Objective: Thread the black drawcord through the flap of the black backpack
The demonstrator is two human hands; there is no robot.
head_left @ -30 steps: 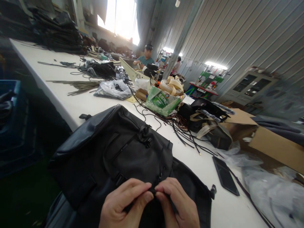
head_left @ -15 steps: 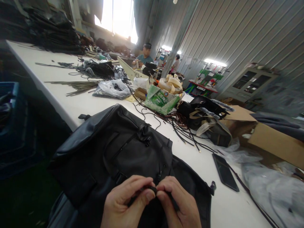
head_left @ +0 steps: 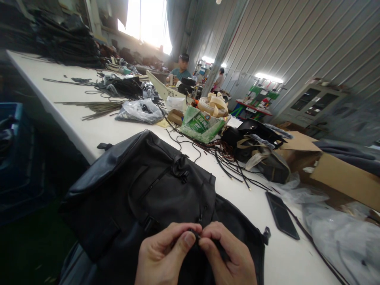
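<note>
A black bag (head_left: 166, 190) lies across the near part of the white table, its buckles and zip facing up. Over its lower part, my left hand (head_left: 166, 253) pinches a small dark piece (head_left: 194, 234) between thumb and forefinger. My right hand (head_left: 227, 251) meets it from the right, its thumb and forefinger pressed together at the same piece. Most of the piece is hidden by the fingertips, so its shape cannot be made out.
A phone (head_left: 282, 215) lies right of the bag on the white table (head_left: 237, 202). Beyond are black cords (head_left: 234, 168), a green box (head_left: 202, 126), a cardboard box (head_left: 347, 178) and plastic bags (head_left: 142, 111). A blue crate (head_left: 18, 158) stands left. Two people are farther back.
Both hands have shifted slightly to the right together, still pinching the small dark piece. The bag has hardly moved.
</note>
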